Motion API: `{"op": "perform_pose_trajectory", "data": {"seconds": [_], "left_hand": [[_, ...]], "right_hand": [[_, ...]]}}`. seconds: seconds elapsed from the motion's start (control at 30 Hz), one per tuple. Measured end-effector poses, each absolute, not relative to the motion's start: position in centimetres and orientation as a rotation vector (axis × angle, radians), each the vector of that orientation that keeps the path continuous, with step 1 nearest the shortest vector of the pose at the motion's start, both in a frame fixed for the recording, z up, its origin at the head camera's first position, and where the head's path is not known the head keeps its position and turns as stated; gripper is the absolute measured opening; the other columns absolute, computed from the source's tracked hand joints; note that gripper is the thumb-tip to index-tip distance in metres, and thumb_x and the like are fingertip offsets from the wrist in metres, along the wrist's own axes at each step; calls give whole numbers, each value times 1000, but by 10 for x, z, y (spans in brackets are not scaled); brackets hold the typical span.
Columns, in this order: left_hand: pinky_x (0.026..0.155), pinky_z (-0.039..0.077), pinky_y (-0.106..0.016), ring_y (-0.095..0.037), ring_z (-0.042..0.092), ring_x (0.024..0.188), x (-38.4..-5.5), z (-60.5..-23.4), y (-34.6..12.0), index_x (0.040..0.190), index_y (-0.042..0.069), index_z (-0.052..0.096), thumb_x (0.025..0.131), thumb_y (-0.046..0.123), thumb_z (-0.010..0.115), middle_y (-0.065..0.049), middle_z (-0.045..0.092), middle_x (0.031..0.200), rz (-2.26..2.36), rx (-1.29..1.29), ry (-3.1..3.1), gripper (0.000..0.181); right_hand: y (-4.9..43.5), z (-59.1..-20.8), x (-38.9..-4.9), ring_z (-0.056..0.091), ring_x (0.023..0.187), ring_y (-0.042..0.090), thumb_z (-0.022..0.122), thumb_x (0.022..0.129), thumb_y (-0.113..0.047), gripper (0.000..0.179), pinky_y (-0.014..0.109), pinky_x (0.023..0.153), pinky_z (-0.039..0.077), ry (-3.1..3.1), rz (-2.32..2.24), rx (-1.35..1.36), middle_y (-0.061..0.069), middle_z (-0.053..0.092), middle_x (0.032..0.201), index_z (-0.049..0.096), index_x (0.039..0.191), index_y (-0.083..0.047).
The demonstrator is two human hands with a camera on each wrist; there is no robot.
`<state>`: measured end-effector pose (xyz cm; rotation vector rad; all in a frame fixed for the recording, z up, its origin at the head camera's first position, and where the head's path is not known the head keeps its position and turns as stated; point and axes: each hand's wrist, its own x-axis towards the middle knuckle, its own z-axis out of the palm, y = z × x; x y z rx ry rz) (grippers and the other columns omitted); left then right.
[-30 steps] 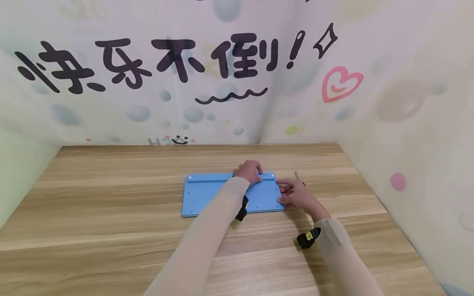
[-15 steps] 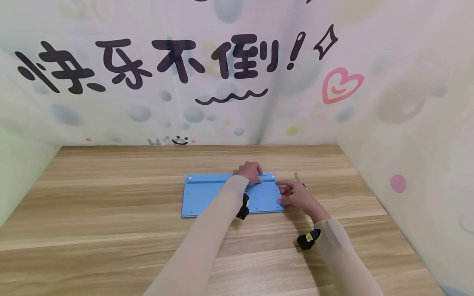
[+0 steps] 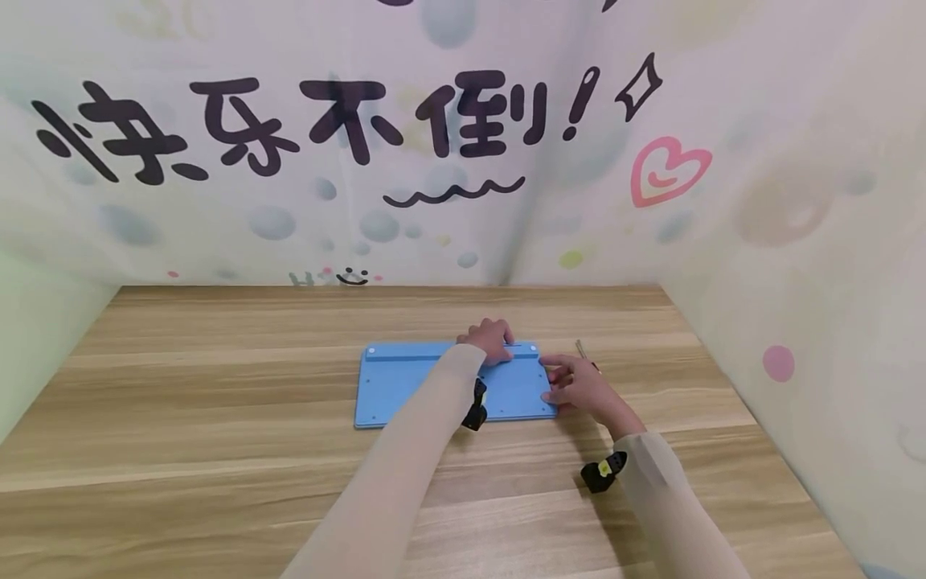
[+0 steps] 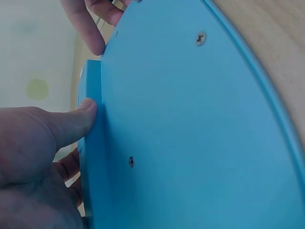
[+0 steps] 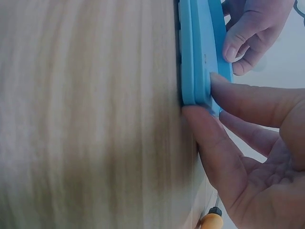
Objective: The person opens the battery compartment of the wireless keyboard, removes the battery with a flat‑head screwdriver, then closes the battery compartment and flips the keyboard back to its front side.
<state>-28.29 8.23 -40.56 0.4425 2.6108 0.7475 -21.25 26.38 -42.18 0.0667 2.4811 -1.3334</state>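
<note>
A light-blue keyboard (image 3: pixel 405 386) lies with its screwed underside up on the table. A raised ridge with white round feet runs along its far edge. My left hand (image 3: pixel 488 342) grips this ridge, its thumb (image 4: pixel 78 121) pressed on the near face and the other fingers behind. At the right end, my right hand (image 3: pixel 582 384) holds the keyboard's edge, with the thumb (image 5: pixel 238 95) on the underside and a finger (image 5: pixel 214 148) at the corner below. Small screws (image 4: pixel 200 38) sit in the blue panel.
A screwdriver (image 5: pixel 212 220) with an orange-and-black handle lies just behind my right hand; its metal shaft shows in the head view. The wood-grain table (image 3: pixel 217 450) meets a printed cloth wall (image 3: pixel 289 201) at the back and right.
Both hands and the keyboard stay in place; only the head view has tilted very slightly.
</note>
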Motion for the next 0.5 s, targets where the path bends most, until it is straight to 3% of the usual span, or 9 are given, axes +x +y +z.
{"op": "perform_pose_trajectory", "data": {"seconds": [0.5], "left_hand": [[84,36,-43,-25,46,99,-292,-412,86,108,17,59,88,24,62,-5,50,115,729,452,2593,22]], "right_hand": [[265,-421,-211,52,85,26,68,79,2,57,35,62,53,2502,-1327,64,16,52,105,46,132,-1]]}}
